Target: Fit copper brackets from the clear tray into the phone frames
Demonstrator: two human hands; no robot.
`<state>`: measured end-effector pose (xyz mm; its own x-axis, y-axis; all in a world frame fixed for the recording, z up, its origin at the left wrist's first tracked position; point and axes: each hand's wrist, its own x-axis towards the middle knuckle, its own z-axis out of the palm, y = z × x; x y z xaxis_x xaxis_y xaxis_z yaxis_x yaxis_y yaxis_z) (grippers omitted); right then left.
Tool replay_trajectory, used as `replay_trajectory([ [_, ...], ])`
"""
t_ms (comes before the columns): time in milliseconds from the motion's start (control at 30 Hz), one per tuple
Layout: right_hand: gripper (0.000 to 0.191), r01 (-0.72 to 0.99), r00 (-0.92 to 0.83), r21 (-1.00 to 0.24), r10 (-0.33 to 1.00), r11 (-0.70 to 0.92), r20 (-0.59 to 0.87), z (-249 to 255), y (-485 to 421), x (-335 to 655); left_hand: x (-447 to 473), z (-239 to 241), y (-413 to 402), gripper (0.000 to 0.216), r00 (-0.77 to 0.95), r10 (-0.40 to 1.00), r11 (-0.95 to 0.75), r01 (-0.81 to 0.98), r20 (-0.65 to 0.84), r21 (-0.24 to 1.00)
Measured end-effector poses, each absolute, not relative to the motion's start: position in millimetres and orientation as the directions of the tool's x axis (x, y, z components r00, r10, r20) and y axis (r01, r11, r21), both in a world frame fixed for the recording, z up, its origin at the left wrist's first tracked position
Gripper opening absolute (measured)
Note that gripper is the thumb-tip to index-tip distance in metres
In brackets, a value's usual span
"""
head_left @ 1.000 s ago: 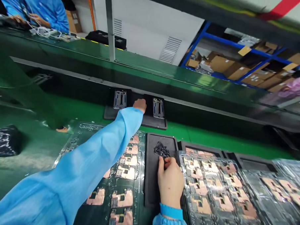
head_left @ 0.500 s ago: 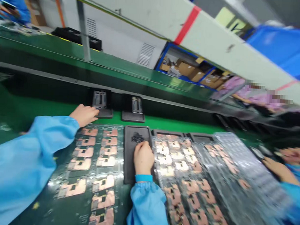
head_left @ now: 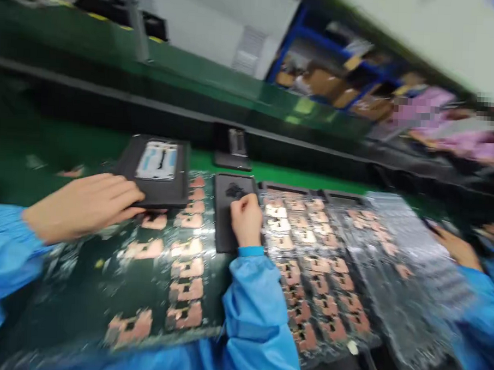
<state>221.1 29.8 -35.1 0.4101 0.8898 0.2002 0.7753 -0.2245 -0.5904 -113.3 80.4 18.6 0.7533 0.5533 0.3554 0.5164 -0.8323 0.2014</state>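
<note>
One frame (head_left: 157,160) sits in the black tray (head_left: 167,195) my left hand (head_left: 93,203) grips, my right hand (head_left: 246,219) pinches narrow by dark bits (head_left: 233,190), any catch too blurred, copper boards (head_left: 186,289) aplenty remaining!

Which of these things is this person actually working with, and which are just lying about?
In hand or close by:
black tray, held by the left hand
phone-like frame, on it
shallow tray, at the right hand
small black pieces, inside that
copper-coloured boards, nearby

Apparently just lying about:
brown boxes, on blue shelving
long black object, far ledge
</note>
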Motion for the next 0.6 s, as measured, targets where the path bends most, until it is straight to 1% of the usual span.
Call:
replay_trajectory([
  [33, 0.006, 0.744, 0.393, -0.644, 0.896, -0.179, 0.205, -37, 32, 221, -116, 19, 66, 0.039, 0.800, 0.508, -0.854, 0.515, 0.320, 0.067],
  [67, 0.006, 0.710, 0.374, -0.693, 0.902, -0.130, 0.214, -38, 34, 221, -119, 17, 52, 0.037, 0.833, 0.471, -0.865, 0.501, 0.291, -0.033],
  [100, 0.010, 0.677, 0.352, -0.732, 0.908, -0.080, 0.226, -39, 34, 220, -123, 14, 40, 0.034, 0.859, 0.437, -0.871, 0.478, 0.266, -0.113],
  [133, 0.012, 0.649, 0.323, -0.760, 0.917, -0.036, 0.233, -39, 33, 218, -128, 10, 29, 0.030, 0.866, 0.424, -0.870, 0.471, 0.266, -0.145],
  [267, 0.012, 0.514, 0.215, -0.851, 0.944, 0.109, 0.251, -32, 19, 210, -152, -9, -5, 0.022, 0.858, 0.448, -0.864, 0.488, 0.251, -0.127],
  [400, 0.012, 0.340, 0.134, -0.923, 0.962, 0.181, 0.238, -30, 12, 203, -171, -26, -11, 0.020, 0.843, 0.504, -0.845, 0.526, 0.186, -0.095],
  [500, 0.011, 0.292, 0.057, -0.933, 0.969, 0.213, 0.239, -32, 12, 200, -176, -28, -16, 0.020, 0.797, 0.582, -0.801, 0.596, 0.162, -0.055],
  [600, 0.010, 0.297, -0.028, -0.927, 0.973, 0.228, 0.230, -31, 9, 199, -165, -21, -37, 0.017, 0.747, 0.630, -0.765, 0.644, 0.211, 0.002],
])
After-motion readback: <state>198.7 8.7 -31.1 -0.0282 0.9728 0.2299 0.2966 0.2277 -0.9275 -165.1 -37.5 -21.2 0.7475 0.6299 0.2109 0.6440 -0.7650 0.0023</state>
